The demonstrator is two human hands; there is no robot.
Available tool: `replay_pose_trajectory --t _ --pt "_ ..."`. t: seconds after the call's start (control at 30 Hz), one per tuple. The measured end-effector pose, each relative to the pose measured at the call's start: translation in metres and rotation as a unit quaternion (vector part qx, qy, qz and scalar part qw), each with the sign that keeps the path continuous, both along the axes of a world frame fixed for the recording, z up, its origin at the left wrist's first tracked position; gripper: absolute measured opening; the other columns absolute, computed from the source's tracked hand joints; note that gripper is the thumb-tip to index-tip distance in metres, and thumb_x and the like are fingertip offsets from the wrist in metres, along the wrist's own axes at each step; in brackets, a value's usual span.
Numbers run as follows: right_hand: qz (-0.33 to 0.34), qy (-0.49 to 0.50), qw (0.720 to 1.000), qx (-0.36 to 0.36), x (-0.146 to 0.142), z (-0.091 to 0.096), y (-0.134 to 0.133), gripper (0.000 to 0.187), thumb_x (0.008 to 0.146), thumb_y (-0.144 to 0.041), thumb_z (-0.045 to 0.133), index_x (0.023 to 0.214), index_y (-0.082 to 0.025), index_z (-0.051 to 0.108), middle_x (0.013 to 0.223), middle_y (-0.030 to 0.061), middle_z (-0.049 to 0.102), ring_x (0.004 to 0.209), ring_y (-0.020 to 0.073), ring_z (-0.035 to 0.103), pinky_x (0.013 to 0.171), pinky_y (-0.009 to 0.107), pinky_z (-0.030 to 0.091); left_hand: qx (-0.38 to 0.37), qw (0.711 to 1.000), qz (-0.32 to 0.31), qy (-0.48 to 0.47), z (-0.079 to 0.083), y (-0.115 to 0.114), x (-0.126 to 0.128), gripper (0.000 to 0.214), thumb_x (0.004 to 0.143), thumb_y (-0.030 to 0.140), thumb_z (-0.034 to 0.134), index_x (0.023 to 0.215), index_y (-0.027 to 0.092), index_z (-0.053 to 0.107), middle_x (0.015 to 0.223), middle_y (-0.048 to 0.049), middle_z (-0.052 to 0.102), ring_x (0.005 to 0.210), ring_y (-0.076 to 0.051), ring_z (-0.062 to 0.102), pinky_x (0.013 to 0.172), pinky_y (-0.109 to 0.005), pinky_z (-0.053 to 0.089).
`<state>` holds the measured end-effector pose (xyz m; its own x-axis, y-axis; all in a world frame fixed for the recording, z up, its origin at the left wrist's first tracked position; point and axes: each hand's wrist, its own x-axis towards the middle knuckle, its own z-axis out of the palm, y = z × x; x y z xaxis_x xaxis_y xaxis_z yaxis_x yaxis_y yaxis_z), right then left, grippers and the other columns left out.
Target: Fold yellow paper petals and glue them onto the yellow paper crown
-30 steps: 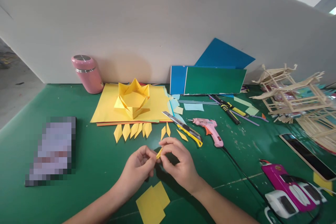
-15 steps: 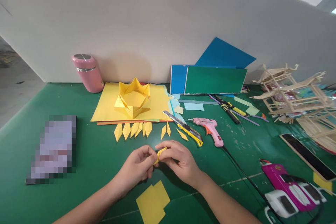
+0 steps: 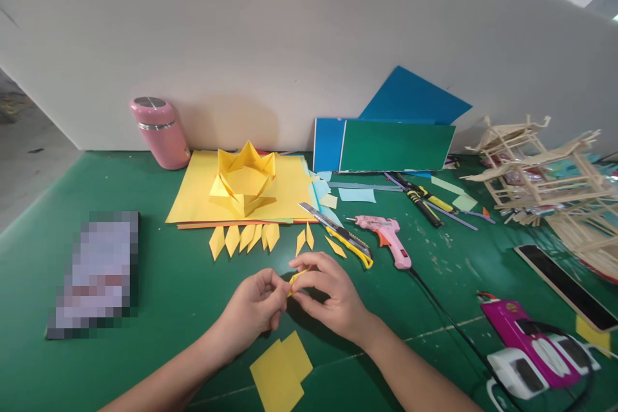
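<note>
Between my two hands is a small folded piece of yellow paper (image 3: 296, 277), mostly covered by my fingers. My left hand (image 3: 258, 302) pinches its near left end between thumb and forefinger. My right hand (image 3: 328, 296) grips the other end, thumb below and fingers above. Just below my hands lie several flat yellow paper squares (image 3: 277, 376), overlapping on the green table. Beyond my hands, several folded yellow diamond-shaped pieces (image 3: 232, 240) are lined up along a stack of coloured paper (image 3: 186, 199). A yellow folded-paper crown shape (image 3: 246, 199) sits on that stack.
A utility knife (image 3: 347, 244) and a pink hot glue gun (image 3: 386, 235) with a black cord lie to the right. Farther right are a magenta power strip (image 3: 526, 335), a phone (image 3: 567, 286) and a wooden stick model (image 3: 545, 180). A pink flask (image 3: 161, 135) stands back left.
My right fingers have lifted and loosened slightly around the folded paper. My left hand keeps its pinch, nearly in place. The view has shifted a little.
</note>
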<state>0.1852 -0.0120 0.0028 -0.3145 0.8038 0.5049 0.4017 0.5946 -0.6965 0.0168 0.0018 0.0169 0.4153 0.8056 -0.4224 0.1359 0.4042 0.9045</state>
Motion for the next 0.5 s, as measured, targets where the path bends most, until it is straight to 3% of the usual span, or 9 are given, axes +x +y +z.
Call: replay_pose_trajectory --t 0.13,0.5 --pt "-0.011 -0.005 1.0 -0.007 -0.0027 0.0007 -0.0009 0.011 0.08 -0.013 0.057 0.077 -0.023 0.059 0.099 0.0042 0.061 0.088 0.0178 0.057 0.079 0.034 0.048 0.01 1.0 -0.001 -0.004 -0.0002 -0.0007 0.0011 0.049 0.062 0.067 0.059 0.061 0.021 0.042 0.033 0.0109 0.038 0.031 -0.004 0.023 0.036 -0.018 0.017" --pt "-0.039 0.09 0.986 -0.132 -0.0068 0.0009 -0.0015 0.011 0.073 -0.01 0.056 0.072 -0.021 0.055 0.099 0.0057 0.058 0.097 0.0188 0.058 0.085 0.034 0.047 0.019 1.0 0.014 -0.006 -0.0002 -0.0017 0.0026 0.042 0.065 0.059 0.062 0.062 0.018 0.051 0.036 0.0089 0.044 0.029 -0.004 0.03 0.033 -0.017 0.021"
